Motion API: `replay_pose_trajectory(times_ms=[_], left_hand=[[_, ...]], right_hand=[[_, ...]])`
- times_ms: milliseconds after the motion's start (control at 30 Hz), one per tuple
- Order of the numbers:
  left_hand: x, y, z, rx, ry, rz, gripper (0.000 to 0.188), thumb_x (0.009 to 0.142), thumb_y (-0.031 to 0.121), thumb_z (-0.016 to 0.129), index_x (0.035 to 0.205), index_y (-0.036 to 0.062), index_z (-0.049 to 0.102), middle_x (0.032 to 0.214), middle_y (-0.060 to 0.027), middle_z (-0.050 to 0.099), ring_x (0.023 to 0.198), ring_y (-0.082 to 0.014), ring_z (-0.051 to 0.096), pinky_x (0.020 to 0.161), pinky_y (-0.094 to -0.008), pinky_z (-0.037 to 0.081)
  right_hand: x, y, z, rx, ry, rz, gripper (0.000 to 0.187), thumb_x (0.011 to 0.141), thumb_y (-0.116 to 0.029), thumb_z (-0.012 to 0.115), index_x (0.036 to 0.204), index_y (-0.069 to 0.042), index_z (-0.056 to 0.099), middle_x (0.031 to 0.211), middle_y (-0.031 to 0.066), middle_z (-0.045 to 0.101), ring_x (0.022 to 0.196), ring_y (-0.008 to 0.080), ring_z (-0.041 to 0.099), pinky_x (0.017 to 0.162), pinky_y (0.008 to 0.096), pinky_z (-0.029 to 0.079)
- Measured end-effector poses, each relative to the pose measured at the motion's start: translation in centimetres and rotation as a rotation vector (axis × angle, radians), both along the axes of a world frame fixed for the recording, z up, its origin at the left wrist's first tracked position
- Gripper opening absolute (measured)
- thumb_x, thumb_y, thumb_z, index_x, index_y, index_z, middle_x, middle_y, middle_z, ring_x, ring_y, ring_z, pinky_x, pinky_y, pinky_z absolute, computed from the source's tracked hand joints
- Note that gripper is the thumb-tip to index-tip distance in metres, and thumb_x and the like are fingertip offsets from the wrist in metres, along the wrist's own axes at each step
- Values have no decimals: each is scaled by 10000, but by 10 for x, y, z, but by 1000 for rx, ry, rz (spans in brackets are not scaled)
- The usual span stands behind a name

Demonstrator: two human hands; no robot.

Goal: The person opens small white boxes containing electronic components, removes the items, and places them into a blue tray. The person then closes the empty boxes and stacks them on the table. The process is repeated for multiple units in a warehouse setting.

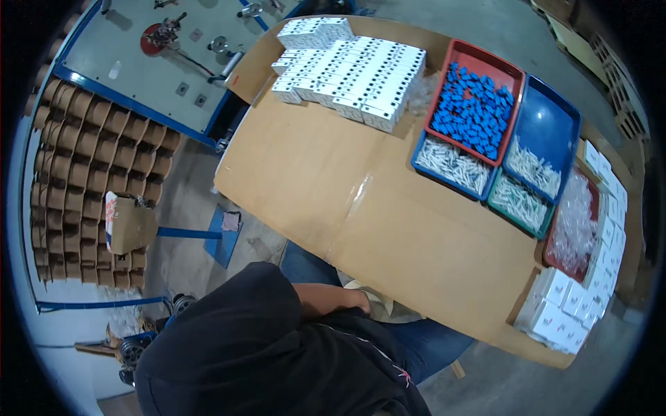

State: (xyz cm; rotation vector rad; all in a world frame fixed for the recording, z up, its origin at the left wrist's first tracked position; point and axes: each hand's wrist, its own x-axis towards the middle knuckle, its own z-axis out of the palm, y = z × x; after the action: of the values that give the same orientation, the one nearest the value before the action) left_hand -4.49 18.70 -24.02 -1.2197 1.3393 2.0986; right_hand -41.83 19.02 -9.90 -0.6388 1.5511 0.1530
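Observation:
My left hand (359, 301) rests low at my lap, just below the near edge of the cardboard-topped table (298, 166). Its fingers are hidden, so I cannot make out whether it holds anything. Right beside it, a pale beige thing (380, 305) shows between my knees, partly covered. My right hand is out of sight behind my dark shirt. Across the table, a red tray (512, 67) is filled with small blue plastic pieces (472, 107). Below it, small white plastic pieces lie in a blue tray (419, 168) and a green tray (541, 234).
Stacked white boxes (354, 76) stand at the table's far side. A larger blue tray (548, 111) holds white pieces; a red tray of clear plastic bags (574, 222) adjoins it. More white boxes (562, 308) line the right edge. A blue-edged machine table (139, 90) and brown cardboard dividers (90, 180) are left.

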Motion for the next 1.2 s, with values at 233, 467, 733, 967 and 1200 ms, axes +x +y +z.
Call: replay_pose_trajectory(times_ms=[233, 467, 733, 967, 1200], left_hand=[[3, -27, -103, -163, 256, -258, 529, 1003, 366, 507, 1437, 65, 540, 1429, -132, 536, 1311, -253, 507, 1122, -437, 371], [-34, -103, 89, -418, 17, -478, 723, 1057, 572, 379, 1465, -9, 517, 1496, -235, 540, 1374, -398, 521, 1154, -482, 380], [-5, -96, 197, -576, -234, -356, 786, 981, 658, 448, 1281, -33, 673, 1362, -262, 638, 1304, -399, 579, 1114, -461, 416], [15, -96, 185, -669, -183, -317, 611, 1026, 497, 480, 1192, -49, 700, 1237, -245, 709, 1165, -395, 662, 1024, -447, 473], [0, -102, 212, -701, -192, -197, 442, 1003, 322, 541, 1148, -56, 720, 1121, -189, 756, 1071, -259, 696, 959, -403, 508]], right_hand=[[-17, 87, -4, -47, -30, -125, 431, 1026, -226, 613, 1297, 106, 561, 1240, 186, 658, 1073, 247, 663, 940, 352, 547], [-49, 173, 25, -147, -93, -231, 469, 1022, -235, 620, 1328, 115, 550, 1268, 194, 654, 1089, 253, 667, 945, 353, 552], [-18, 162, 37, -256, -285, -263, 513, 1018, -245, 628, 1363, 124, 537, 1301, 204, 649, 1107, 259, 672, 951, 355, 558], [7, 138, 43, -351, -419, -345, 553, 1014, -254, 634, 1394, 133, 527, 1330, 212, 645, 1123, 265, 677, 957, 356, 563], [21, 137, 53, -331, -416, -529, 551, 999, -256, 653, 1371, 139, 555, 1322, 209, 653, 1097, 246, 681, 947, 357, 566]])
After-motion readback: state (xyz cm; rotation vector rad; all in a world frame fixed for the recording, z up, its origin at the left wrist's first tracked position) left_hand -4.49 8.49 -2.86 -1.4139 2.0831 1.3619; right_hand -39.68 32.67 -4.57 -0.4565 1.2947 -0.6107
